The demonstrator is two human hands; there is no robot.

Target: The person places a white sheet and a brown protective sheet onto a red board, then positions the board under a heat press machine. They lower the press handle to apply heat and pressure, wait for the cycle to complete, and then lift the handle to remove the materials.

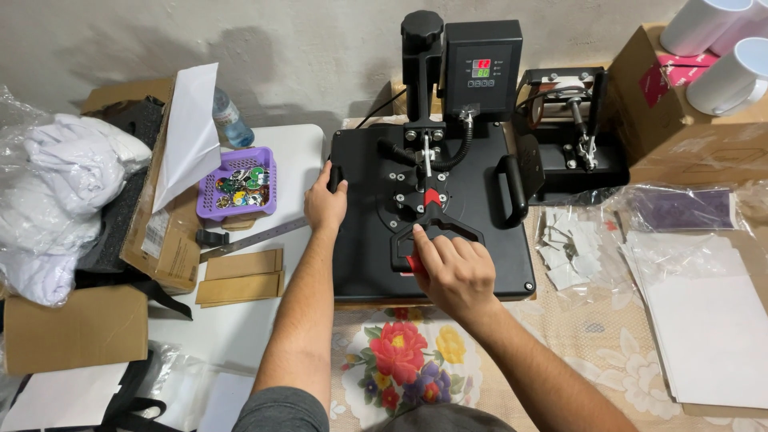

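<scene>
Flowered cloth covers the tabletop [240, 320] below both hands. Between them sits a black heat press [360, 264], heavy and rigid-looking. Left hand [324, 206] clasps its side grip; right hand [454, 276] closes around the front lever handle [436, 232], probably the best hold.

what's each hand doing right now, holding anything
left hand: closed on the black side handle of the flat black heat press.
right hand: closed on the press's black lever grip.

White mugs [720, 48] cut off at top right edge.
</scene>
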